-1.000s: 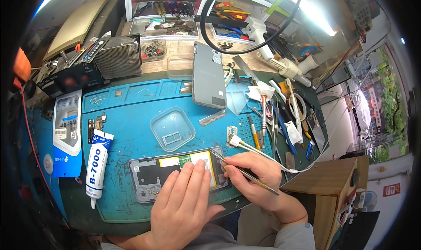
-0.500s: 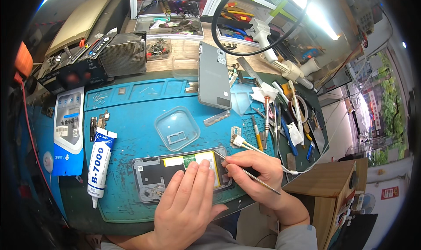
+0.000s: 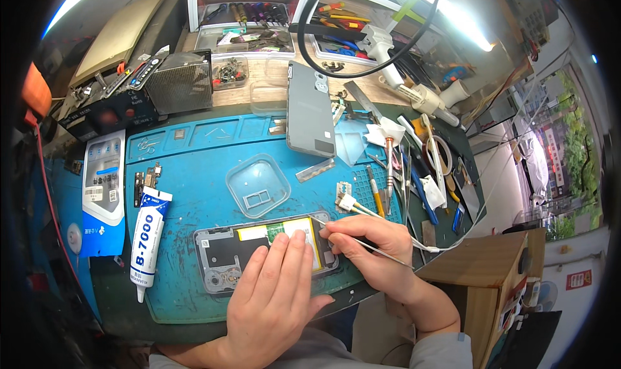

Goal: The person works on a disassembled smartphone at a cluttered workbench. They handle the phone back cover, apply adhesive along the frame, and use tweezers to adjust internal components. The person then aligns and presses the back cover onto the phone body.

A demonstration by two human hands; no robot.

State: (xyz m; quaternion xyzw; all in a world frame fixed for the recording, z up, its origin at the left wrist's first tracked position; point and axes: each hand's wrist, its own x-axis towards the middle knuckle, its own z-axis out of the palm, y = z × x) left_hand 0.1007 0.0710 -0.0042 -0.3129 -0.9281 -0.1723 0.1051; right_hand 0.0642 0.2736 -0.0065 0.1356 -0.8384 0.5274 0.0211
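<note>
An opened phone (image 3: 218, 259) with its back off lies on the blue mat (image 3: 174, 207), showing a black board and a yellow-edged battery (image 3: 305, 230). My left hand (image 3: 272, 304) rests across it, fingers extended flat over the battery and middle. My right hand (image 3: 378, 256) grips a thin metal tool (image 3: 394, 256), its tip at the battery's right upper edge and the fingertips by the phone's right end. A white glue tube (image 3: 147, 239) lies to the left. Above sits a clear square dish (image 3: 272, 175) with a small frame inside.
A grey phone back (image 3: 309, 116) lies behind the dish. Pliers, tweezers and other tools (image 3: 427, 181) crowd the right. A blue-and-silver packet (image 3: 103, 213) is at the left. Boxes, drawers of tools (image 3: 246, 39) and a black lamp ring (image 3: 375, 71) stand at the back; a wooden cabinet (image 3: 491, 259) is lower right.
The view has shifted a little. My hands hold nearly the same positions on the phone; the tool in my right hand has moved only slightly.
</note>
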